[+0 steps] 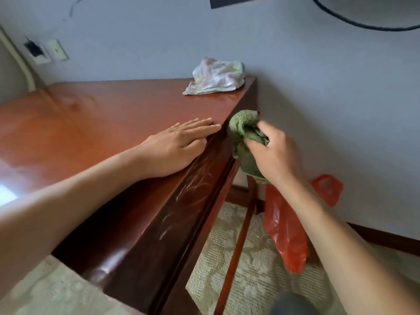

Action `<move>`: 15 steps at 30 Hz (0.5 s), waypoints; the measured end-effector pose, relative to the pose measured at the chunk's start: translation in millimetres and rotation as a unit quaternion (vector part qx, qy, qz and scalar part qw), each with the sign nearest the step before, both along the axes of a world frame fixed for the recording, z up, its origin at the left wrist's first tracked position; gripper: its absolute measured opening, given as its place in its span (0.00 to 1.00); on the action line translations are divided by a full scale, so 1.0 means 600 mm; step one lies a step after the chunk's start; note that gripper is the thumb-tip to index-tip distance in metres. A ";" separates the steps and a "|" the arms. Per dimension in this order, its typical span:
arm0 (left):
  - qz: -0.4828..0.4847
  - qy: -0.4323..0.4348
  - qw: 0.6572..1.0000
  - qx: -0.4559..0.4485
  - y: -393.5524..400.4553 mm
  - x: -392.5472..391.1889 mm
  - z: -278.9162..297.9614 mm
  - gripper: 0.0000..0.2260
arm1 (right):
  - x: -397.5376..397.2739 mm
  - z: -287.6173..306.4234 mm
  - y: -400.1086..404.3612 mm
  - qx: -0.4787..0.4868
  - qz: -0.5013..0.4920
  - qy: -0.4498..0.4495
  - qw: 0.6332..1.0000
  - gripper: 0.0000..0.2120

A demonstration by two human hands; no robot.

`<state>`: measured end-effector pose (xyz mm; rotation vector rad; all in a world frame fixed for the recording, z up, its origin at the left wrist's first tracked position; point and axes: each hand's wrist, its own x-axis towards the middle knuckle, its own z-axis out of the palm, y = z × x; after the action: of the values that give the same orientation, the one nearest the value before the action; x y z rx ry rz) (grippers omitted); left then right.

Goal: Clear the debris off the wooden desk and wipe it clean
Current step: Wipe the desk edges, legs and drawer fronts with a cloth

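The reddish-brown wooden desk [95, 123] fills the left and middle of the view, its glossy front face streaked with pale wipe marks. My left hand [179, 144] lies flat on the desk top near the front edge, fingers straight. My right hand [275, 153] grips a crumpled green cloth [242, 126] and holds it against the desk's front edge, just right of the left fingertips. A crumpled white patterned cloth [216, 76] lies on the far right corner of the desk top, against the wall.
A red plastic bag [284, 228] hangs or stands by the desk's right leg, under my right forearm. Pale patterned carpet [256, 264] covers the floor. A grey-blue wall [341, 87] closes off the right side and back; wall sockets [56, 50] sit at upper left.
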<state>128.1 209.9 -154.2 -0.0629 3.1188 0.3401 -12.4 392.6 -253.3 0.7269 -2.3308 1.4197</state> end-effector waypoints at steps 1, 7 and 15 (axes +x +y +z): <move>0.003 -0.002 1.000 -0.001 0.002 0.002 0.001 0.26 | -0.002 0.000 -0.002 0.006 -0.001 0.016 1.000 0.14; 0.031 0.024 0.999 -0.021 0.012 0.031 0.005 0.21 | -0.018 0.004 -0.006 0.010 0.020 0.022 1.000 0.17; 0.018 -0.031 0.999 -0.013 -0.003 0.067 -0.005 0.23 | -0.022 0.012 -0.026 0.006 -0.001 0.053 0.999 0.15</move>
<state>168.5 208.4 -156.9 -0.1268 3.0652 0.2911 -25.7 377.3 -245.9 0.7831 -2.2617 1.3337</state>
